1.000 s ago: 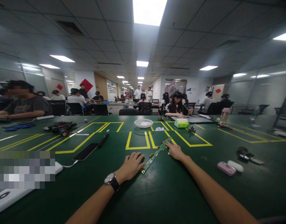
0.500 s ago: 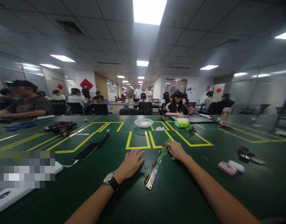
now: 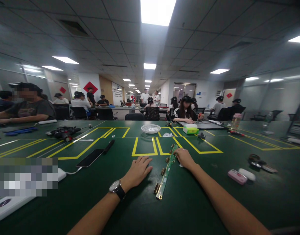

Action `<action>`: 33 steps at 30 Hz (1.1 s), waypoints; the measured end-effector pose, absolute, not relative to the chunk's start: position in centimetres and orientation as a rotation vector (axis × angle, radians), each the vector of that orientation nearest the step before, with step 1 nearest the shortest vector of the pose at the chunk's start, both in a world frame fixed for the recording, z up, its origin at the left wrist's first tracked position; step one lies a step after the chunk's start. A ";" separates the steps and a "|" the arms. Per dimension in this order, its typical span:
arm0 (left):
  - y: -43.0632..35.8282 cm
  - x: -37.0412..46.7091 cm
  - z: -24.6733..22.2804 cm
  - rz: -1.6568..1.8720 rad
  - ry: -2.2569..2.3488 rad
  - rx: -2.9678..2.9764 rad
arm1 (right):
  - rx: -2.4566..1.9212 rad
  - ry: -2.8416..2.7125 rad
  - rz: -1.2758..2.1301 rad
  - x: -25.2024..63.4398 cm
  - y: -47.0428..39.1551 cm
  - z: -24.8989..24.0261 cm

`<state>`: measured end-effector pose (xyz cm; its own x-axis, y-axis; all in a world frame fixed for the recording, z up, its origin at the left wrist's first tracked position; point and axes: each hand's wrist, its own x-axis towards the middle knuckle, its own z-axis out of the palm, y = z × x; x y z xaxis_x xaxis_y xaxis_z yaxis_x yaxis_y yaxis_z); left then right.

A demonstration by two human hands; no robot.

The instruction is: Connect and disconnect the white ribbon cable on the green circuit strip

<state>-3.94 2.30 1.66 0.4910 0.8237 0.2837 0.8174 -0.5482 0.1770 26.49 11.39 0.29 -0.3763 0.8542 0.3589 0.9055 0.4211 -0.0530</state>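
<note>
A long, narrow green circuit board [image 3: 166,173] with brown connectors along its left edge lies slanted on the dark green table [image 3: 140,209]. The fingers of my right hand [image 3: 185,158] are closed on the board's far end. My left hand [image 3: 138,170], with a watch on the wrist, rests flat on the table to the left of the board, fingers spread and holding nothing. It does not touch the board.
Beyond the hands stand a white woven basket [image 3: 150,129] and a green tissue pack [image 3: 190,129]. A phone [image 3: 90,158] with a cable lies left; a pink case [image 3: 237,176] and keys lie right. People sit farther back.
The near end of the circuit board has shifted slightly to the right, while its far end stays in my right hand. My left hand has barely moved.
</note>
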 end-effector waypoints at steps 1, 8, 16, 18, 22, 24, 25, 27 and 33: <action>2.2 -3.9 1.7 0.531 1.483 2.698 | -1.503 -2.361 -0.214 26.5 11.5 0.1; 2.2 -3.9 1.7 0.517 1.489 2.697 | -1.509 -2.362 -0.217 26.7 12.2 -0.8; 2.6 -4.1 1.4 0.540 1.471 2.717 | -1.329 -2.519 -0.201 23.8 9.7 1.3; 2.6 -4.0 1.4 0.540 1.471 2.717 | -1.237 -2.566 -0.154 22.2 8.5 1.6; 2.6 -4.1 1.3 0.527 1.453 2.717 | -0.978 -2.662 -0.051 18.6 6.0 1.9; 2.6 -4.3 1.1 0.474 1.454 2.708 | -0.854 -2.696 -0.015 17.1 4.9 1.9; 2.6 -4.4 1.1 0.440 1.459 2.700 | -0.804 -2.707 -0.006 16.5 4.5 1.9; 2.7 -4.6 0.9 0.381 1.463 2.685 | -0.734 -2.723 -0.003 15.9 4.1 2.0; 2.6 -4.7 1.2 0.355 1.452 2.666 | -1.223 -2.489 -0.217 19.4 6.8 2.6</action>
<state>-4.72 2.58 1.24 0.5228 0.8370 0.1619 0.8173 -0.5461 0.1840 19.45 6.81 2.64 -0.5616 0.7344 0.3811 0.7892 0.6138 -0.0199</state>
